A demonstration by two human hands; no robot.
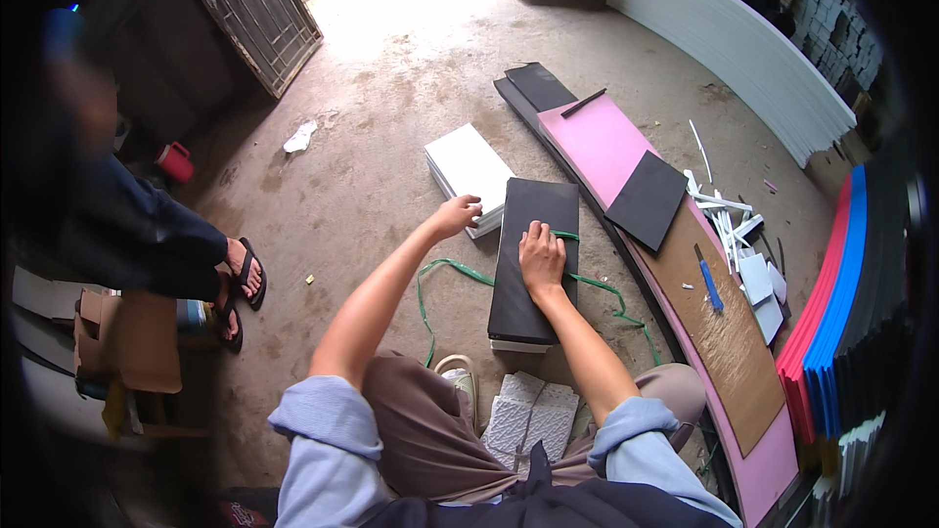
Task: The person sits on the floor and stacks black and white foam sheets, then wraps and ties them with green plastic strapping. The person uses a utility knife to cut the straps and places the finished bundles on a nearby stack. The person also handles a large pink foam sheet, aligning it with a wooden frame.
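Observation:
A stack of black foam sheets (540, 298) stands on the floor in front of me, with white material at its bottom near edge. Across it runs a green plastic strap (457, 267), whose loose ends trail on the floor to both sides. My right hand (543, 256) presses on the top of the black stack, its bent fingers closed at the strap. My left hand (457, 217) is at the near edge of a stack of white sheets (471, 164), its fingers slightly bent and apart. Nothing shows in it.
Right of the stacks lies a long pink sheet (599, 142) with a black square (648, 198), a brown board (719, 357) and a blue-handled cutter (711, 286). White offcuts (726, 225) litter the floor. Textured white blocks (528, 418) lie between my legs. Another person's sandalled feet (245, 274) are at left.

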